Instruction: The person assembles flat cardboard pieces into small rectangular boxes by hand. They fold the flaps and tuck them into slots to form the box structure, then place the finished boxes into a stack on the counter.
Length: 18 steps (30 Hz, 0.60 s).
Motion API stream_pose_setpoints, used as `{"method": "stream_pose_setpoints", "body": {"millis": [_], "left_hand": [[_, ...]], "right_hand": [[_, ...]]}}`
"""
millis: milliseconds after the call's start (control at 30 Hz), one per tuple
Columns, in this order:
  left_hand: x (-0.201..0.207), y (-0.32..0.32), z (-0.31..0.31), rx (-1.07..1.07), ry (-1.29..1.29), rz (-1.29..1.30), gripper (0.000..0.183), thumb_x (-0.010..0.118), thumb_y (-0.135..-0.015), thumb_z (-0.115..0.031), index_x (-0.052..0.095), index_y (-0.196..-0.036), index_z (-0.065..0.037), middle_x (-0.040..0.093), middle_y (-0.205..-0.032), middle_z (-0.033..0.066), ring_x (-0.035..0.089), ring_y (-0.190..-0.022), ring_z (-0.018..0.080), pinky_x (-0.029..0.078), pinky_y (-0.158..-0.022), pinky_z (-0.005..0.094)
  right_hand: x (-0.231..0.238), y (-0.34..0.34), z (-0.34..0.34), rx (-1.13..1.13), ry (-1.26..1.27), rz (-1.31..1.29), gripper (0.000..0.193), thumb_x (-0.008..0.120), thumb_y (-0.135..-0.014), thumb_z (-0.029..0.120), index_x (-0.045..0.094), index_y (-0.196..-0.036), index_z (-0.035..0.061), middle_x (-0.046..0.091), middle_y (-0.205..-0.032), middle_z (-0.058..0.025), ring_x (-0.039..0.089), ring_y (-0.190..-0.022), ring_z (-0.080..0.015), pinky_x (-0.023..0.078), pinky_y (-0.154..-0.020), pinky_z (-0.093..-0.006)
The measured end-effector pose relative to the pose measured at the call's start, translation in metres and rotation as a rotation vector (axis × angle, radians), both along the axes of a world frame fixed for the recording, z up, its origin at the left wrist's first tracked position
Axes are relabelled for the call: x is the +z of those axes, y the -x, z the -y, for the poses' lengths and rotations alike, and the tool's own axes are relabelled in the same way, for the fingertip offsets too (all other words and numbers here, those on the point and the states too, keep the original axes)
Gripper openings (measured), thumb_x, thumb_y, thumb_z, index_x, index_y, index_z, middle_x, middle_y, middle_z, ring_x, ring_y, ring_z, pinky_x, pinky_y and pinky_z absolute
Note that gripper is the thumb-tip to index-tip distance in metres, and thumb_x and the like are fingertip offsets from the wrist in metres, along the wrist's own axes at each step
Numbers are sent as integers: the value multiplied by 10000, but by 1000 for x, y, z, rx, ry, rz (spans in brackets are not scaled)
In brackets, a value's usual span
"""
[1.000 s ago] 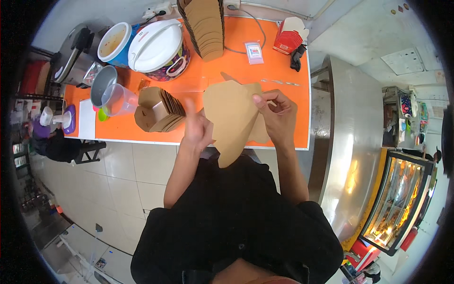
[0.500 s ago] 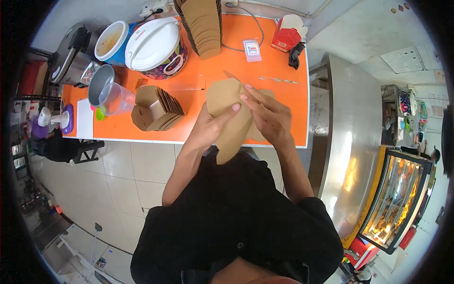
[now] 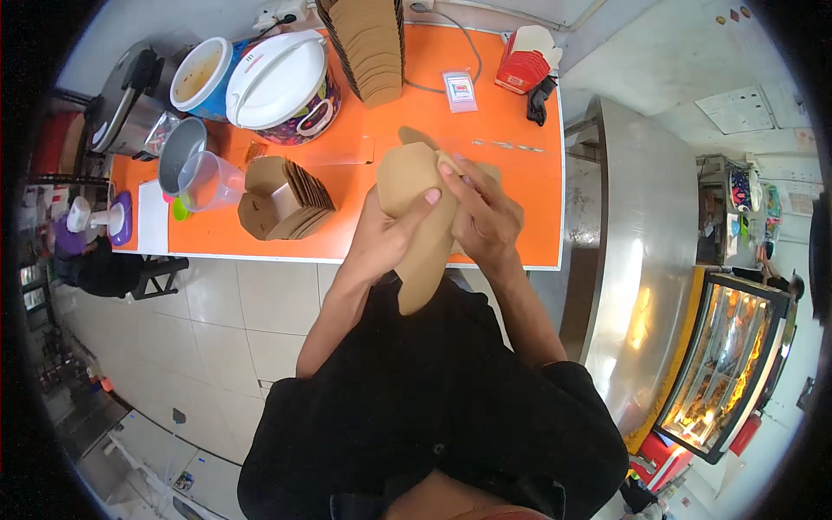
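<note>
A brown cardboard food box blank (image 3: 425,251), partly folded, is held between my two hands over the front edge of the orange table. My left hand (image 3: 386,234) grips its left side, thumb lying across the front panel. At the upper right corner, my right hand (image 3: 485,212) pinches a flap with its fingers bent. One end of the card hangs down in front of my black shirt. More flat brown card (image 3: 490,171) shows behind my right hand, mostly hidden. To the left stands a nested stack of folded brown boxes (image 3: 282,204).
A tall stack of brown boxes (image 3: 368,52) stands at the back of the orange table (image 3: 520,199), near red cartons (image 3: 524,61) and a small packet (image 3: 460,91). At left are a white-lidded pot (image 3: 277,82), a grey bowl (image 3: 184,143) and a clear tub (image 3: 212,182). A metal counter (image 3: 641,234) stands right.
My right hand's fingers have curled and drawn slightly down and left over the box's corner. The card's lower end hangs a little lower, and a flap behind the top shows more.
</note>
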State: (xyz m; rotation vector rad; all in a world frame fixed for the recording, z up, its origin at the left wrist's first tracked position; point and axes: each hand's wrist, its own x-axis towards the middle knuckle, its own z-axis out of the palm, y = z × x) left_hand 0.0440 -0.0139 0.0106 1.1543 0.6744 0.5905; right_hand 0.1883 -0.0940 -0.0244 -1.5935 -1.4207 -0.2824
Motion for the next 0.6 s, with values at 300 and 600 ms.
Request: {"method": "stream_pose_setpoints", "body": {"millis": [300, 600], "left_hand": [[-3, 11, -15, -195, -157, -108, 345, 679, -1005, -131, 604, -1313, 3, 700, -1122, 79, 655, -1033, 147, 547, -873, 336], [-16, 22, -5, -241, -178, 78, 530, 760, -915, -58, 544, -1397, -15, 657, -1242, 61, 618, -1142, 157, 531, -959, 360]], "right_hand": [[16, -33, 4, 241, 253, -711, 212, 803, -891, 73, 769, -1101, 64, 774, -1027, -91, 753, -887, -181, 604, -762, -309], [12, -24, 4, 237, 317, -781, 198, 803, -903, 54, 714, -1074, 14, 710, -997, -54, 682, -891, -120, 564, -712, -251]]}}
